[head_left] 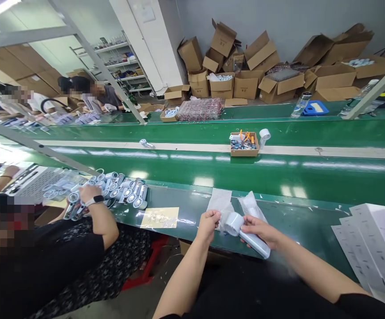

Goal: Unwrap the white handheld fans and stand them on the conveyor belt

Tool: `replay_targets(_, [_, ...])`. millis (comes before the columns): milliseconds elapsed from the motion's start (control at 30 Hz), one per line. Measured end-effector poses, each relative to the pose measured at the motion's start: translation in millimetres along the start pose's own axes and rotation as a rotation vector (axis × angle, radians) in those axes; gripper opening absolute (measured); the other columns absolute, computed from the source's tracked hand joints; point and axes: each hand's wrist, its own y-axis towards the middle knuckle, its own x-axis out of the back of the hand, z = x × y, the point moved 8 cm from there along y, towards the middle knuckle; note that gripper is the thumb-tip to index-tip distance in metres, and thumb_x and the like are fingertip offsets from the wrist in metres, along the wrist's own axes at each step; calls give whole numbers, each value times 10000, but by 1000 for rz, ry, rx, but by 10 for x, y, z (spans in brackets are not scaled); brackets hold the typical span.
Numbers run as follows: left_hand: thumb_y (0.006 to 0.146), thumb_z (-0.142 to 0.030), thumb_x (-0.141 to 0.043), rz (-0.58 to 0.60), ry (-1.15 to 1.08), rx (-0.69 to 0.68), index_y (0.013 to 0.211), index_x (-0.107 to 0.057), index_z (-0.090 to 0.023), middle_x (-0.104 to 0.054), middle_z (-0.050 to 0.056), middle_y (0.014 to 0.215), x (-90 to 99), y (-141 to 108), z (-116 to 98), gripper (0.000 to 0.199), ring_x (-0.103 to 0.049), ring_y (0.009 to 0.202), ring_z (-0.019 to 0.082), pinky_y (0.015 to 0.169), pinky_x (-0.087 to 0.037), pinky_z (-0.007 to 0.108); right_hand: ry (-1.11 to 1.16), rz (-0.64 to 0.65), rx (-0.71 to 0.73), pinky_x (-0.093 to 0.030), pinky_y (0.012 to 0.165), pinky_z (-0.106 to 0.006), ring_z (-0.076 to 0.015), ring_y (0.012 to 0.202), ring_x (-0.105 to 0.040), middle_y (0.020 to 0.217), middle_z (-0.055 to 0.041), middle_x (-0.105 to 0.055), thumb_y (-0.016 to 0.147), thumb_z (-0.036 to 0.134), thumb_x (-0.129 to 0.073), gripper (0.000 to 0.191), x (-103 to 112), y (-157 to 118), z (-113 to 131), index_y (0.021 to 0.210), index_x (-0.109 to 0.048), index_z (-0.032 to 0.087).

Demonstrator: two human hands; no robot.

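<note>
My right hand [262, 231] is wrapped round a pale blue handheld device [255, 244], with a round, drum-shaped head and a long handle; it looks like a small handheld fan. The head points left, towards my left hand [208, 225]. Thumb and fingers of that left hand are pinched on a thin translucent plastic bag [225, 213] beside the head. How far the bag covers the head is hard to make out. Just beyond my right hand lies another translucent bag [253, 207] with a pale item inside, on the green worktop [288, 226].
To my left, a co-worker's hand [90, 194] reaches over a pile of similar devices [126, 190]. A handwritten yellow paper [159, 218] lies between us. White printed boxes [372, 248] stand at right. Across the green belt [186, 166] sits a small parts box [244, 153].
</note>
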Motion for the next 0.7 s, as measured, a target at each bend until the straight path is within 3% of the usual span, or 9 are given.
replay_targets(133, [785, -274, -510, 102, 383, -385, 726, -607, -164, -576, 22, 695, -133, -334, -400, 158, -525, 707, 143, 681, -400, 262, -43, -107, -20, -479, 448, -228, -163, 595, -641, 745, 7, -620, 671, 345, -719, 379, 79, -124, -111, 893, -454, 189])
replay_targets(200, [828, -239, -457, 116, 578, -540, 766, -611, -175, -601, 47, 769, -240, -550, -455, 178, -538, 800, 167, 754, -400, 284, -5, -163, 28, -481, 439, -246, -171, 580, -637, 725, 7, -620, 676, 347, -711, 385, 106, -166, -112, 905, -441, 196])
replay_targets(367, [838, -184, -424, 97, 657, -594, 799, -593, -181, -613, 53, 782, -550, -844, -282, 173, -552, 773, 165, 726, -412, 276, 131, -207, 50, -474, 439, -269, -156, 512, -600, 714, 22, -618, 688, 230, -662, 409, 87, -162, -162, 1020, -423, 228])
replay_targets(467, [806, -184, -451, 97, 614, -489, 741, -593, -171, -597, 36, 711, -694, -773, -237, 156, -541, 722, 162, 698, -403, 276, 245, -283, -10, -464, 485, -251, -130, 493, -563, 603, 37, -565, 713, 177, -585, 239, 127, -118, -259, 897, -437, 211])
replay_targets(567, [791, -237, -479, -1, 441, -256, 687, -580, -156, -557, 5, 624, -587, -632, -211, 167, -493, 623, 129, 617, -371, 248, 227, -363, -78, -466, 547, -260, -132, 553, -564, 613, 32, -546, 757, 236, -546, 141, 241, -155, -316, 820, -422, 212])
replay_targets(633, [768, -271, -510, 3, 338, -165, 674, -568, -148, -509, -17, 574, -542, -621, -201, 166, -442, 575, 108, 574, -337, 232, -15, -364, -26, -440, 558, -247, -123, 570, -530, 618, 37, -520, 768, 291, -546, 146, 326, -253, -200, 752, -428, 208])
replay_targets(700, [746, -290, -531, 31, 189, -62, 647, -535, -144, -444, -37, 532, -520, -673, -159, 177, -381, 529, 86, 533, -297, 218, -427, -346, 90, -393, 550, -227, -113, 578, -472, 598, 40, -476, 768, 346, -555, 222, 362, -432, 27, 656, -437, 195])
